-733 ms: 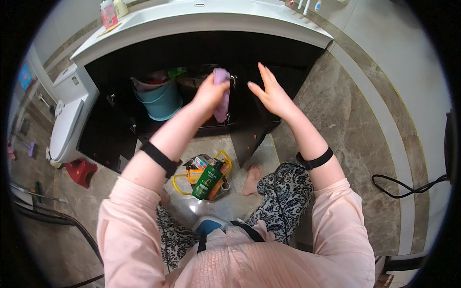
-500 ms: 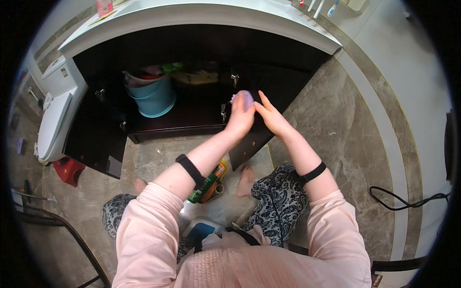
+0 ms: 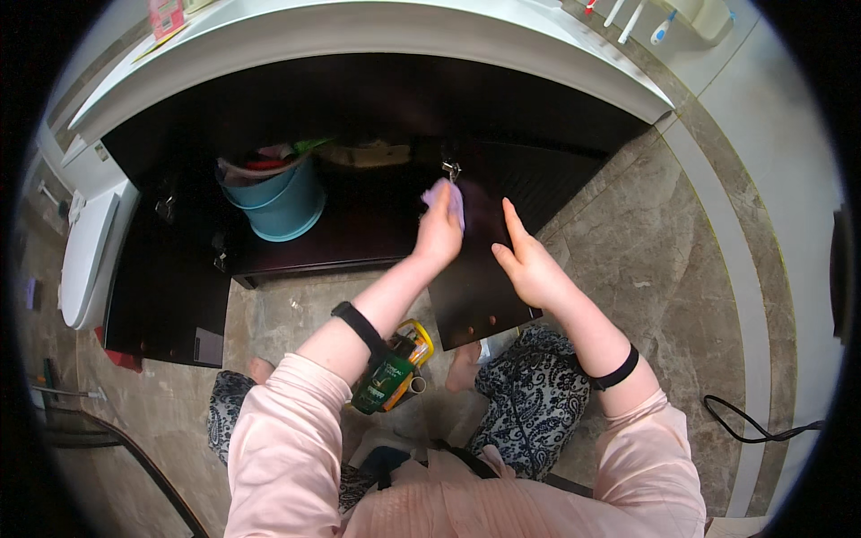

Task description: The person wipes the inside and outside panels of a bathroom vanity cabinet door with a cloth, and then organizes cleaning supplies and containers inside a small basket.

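Observation:
A purple cloth [image 3: 456,208] is bunched under the fingers of my left hand [image 3: 439,231], which is closed on it. That hand presses the cloth to the face of the dark, open right cabinet door [image 3: 475,296], just below a metal hinge [image 3: 451,169]. My right hand [image 3: 540,273] lies along the same door's right edge, its fingers stretched out and its thumb apart. Whether its palm touches the door is hard to make out. Inside the dark cabinet, left of my hands, stands a light blue bucket [image 3: 282,208] filled with colourful items.
Above the cabinet runs a white countertop [image 3: 359,38]. The left door [image 3: 166,305] hangs open beside a white toilet [image 3: 90,255]. Between my legs on the floor are a green pack [image 3: 381,384] and a yellow one [image 3: 417,338]. A black cable [image 3: 749,437] lies to the right.
My left hand has moved down the door with the cloth. My right hand has come away from the left one to the door's edge. The view has shifted slightly.

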